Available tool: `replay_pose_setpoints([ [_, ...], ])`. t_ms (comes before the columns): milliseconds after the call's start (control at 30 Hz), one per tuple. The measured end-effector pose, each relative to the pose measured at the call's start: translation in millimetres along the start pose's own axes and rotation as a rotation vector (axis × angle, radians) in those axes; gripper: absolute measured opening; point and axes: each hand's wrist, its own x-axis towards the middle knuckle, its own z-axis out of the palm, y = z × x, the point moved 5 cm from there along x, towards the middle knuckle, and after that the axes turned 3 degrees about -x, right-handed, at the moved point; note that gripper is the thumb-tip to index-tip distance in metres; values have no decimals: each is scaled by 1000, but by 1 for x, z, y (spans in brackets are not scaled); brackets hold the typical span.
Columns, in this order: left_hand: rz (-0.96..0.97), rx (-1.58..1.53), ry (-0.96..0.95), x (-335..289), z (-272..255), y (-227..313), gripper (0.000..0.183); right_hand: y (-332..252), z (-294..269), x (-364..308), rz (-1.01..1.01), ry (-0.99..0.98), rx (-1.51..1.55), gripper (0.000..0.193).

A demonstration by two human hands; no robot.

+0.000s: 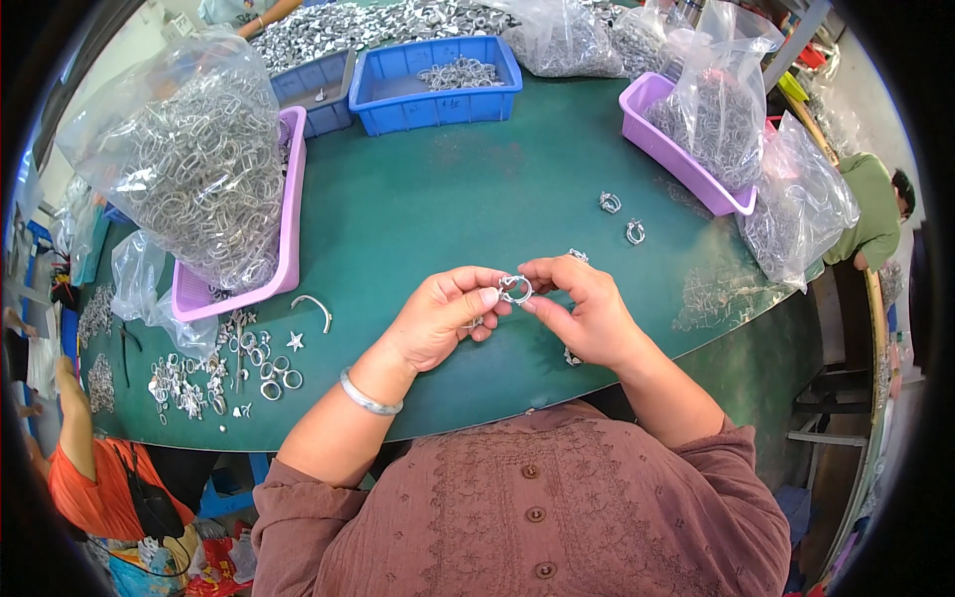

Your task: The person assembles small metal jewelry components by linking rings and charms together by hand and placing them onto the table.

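While fingers (pixel 484 298) pinch, baskets (pixel 295 174) hold bags (pixel 214 159).

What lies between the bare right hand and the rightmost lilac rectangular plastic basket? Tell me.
In the head view: two small, silver, ring-shaped metal pieces lying apart on the green tabletop, plus another silver piece beside the right hand.

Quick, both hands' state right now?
Left hand: closed, pinching a silver-coloured ring.
Right hand: fingertips at the same ring; whether gripping it, cannot tell.
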Motion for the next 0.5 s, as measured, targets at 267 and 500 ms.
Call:
replay_pose_setpoints([
  [267,-32,-54,39,1,-1,-1,21,0,2,-1,-18,-18,10,27],
  [500,-77,-125,67,1,-3,-1,19,3,3,0,65,-42,133,27],
])
